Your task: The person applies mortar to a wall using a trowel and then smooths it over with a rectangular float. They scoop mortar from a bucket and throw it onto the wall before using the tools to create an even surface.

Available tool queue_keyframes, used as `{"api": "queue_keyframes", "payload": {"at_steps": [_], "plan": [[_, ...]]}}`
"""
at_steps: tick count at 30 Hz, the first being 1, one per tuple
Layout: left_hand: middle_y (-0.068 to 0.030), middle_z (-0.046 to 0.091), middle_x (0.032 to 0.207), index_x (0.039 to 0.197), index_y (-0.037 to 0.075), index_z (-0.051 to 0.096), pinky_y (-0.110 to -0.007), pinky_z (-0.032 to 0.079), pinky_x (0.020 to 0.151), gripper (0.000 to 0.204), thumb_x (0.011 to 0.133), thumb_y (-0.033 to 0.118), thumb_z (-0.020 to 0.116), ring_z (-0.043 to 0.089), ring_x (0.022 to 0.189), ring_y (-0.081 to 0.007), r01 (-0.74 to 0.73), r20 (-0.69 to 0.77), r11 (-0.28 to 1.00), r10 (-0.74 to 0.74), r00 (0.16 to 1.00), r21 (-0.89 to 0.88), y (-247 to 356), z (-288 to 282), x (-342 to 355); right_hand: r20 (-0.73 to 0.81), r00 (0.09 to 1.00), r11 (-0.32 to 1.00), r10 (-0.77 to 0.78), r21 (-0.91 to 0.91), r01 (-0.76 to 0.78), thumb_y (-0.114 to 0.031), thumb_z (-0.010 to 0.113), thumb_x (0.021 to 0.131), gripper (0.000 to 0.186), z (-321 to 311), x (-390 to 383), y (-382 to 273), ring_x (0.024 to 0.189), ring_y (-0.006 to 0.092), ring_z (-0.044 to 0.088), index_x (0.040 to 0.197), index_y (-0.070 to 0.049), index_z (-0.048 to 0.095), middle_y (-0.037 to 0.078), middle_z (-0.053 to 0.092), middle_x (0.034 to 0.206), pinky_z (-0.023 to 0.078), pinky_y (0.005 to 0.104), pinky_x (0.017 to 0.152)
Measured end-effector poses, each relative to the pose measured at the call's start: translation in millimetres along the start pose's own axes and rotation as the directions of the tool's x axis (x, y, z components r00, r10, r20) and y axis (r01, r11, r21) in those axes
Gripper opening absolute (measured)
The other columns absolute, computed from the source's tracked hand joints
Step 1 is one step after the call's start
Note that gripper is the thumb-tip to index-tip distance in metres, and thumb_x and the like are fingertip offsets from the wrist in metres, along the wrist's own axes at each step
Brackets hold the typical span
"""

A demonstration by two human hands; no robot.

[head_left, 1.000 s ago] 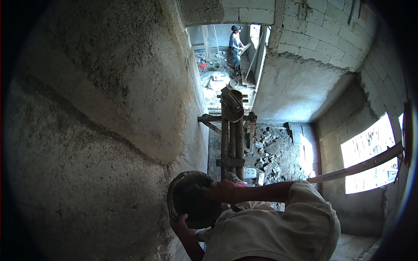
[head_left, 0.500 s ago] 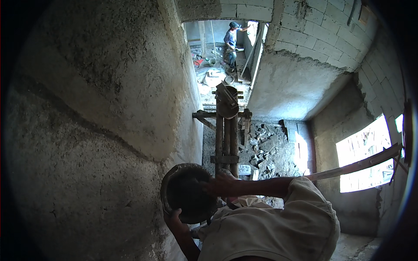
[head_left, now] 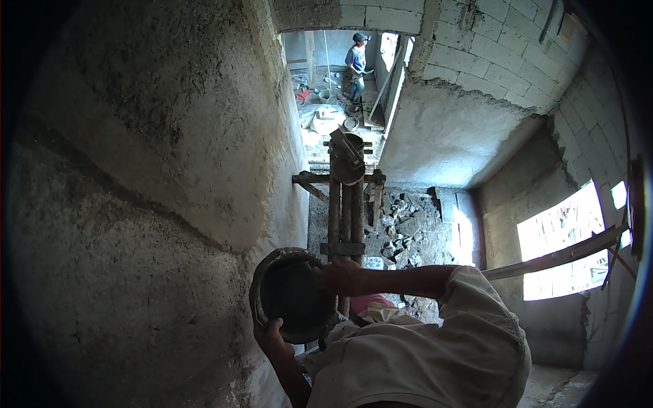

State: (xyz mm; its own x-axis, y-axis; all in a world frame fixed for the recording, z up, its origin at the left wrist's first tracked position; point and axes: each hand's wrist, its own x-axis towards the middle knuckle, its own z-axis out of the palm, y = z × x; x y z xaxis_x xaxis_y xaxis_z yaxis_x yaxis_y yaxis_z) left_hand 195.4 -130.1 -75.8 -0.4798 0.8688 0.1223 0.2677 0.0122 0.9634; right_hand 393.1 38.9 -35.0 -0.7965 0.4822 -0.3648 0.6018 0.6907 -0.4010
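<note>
A: What are the fingers doing?

B: The right hand [head_left: 343, 275] has its fingers clamped over the right rim of a round, mortar-caked pan [head_left: 292, 296]. The left hand [head_left: 271, 338] holds the near, lower edge from beneath, fingers curled on the rim.

A: And where is the pan?

B: Held up on edge close to the body, just beside the rough plastered wall [head_left: 149, 190] on the left, its dark hollow facing the camera. It looks empty, though the shade hides the bottom.

A: What lies beyond?

B: A wooden scaffold post [head_left: 345, 211] stands far below with a bucket [head_left: 348, 160] on top, rubble [head_left: 408, 228] to its right, and another person [head_left: 355, 64] in the far doorway.

A: Which step is this?

B: I judge it as carrying or passing the pan. The next move calls for keeping both grips firm and the pan clear of the wall.
</note>
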Motion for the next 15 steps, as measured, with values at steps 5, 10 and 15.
{"api": "queue_keyframes", "payload": {"at_steps": [5,10,15], "plan": [[-0.0257,0.054,0.118,0.110,0.002,0.057,-0.045,0.046,0.091,0.030,0.081,0.008,0.052,0.057,0.107,-0.0411,-0.325,0.151,0.915,0.296,0.943,0.237,24.9,5.1,9.2,0.242,0.950,0.967,-0.196,0.210,0.146,-0.037,0.045,0.096,0.041,45.9,32.9,71.2,0.074,0.0245,0.065,0.110,0.000,0.054,0.011,0.066,0.087,0.054,0.0413,0.066],[-0.0220,0.056,0.122,0.124,-0.006,0.051,-0.038,0.044,0.097,0.054,0.072,0.008,0.054,0.058,0.110,-0.0318,0.407,0.123,0.866,-0.388,0.914,-0.291,72.2,26.0,20.6,0.673,0.702,0.796,-0.232,0.547,-0.261,-0.050,0.046,0.097,0.037,34.6,27.8,101.2,0.061,0.0122,0.053,0.108,-0.016,0.055,0.001,0.056,0.077,0.047,0.0303,0.052],[-0.0139,0.059,0.121,0.131,-0.003,0.049,-0.034,0.042,0.099,0.064,0.067,0.003,0.052,0.057,0.112,-0.0254,0.344,0.186,0.873,-0.295,0.937,-0.346,45.0,17.0,18.1,0.669,0.645,0.518,-0.368,0.724,-0.456,-0.055,0.046,0.096,0.035,75.5,5.2,80.2,0.055,0.0050,0.046,0.116,-0.028,0.053,-0.006,0.052,0.073,0.039,0.0225,0.044]]}}
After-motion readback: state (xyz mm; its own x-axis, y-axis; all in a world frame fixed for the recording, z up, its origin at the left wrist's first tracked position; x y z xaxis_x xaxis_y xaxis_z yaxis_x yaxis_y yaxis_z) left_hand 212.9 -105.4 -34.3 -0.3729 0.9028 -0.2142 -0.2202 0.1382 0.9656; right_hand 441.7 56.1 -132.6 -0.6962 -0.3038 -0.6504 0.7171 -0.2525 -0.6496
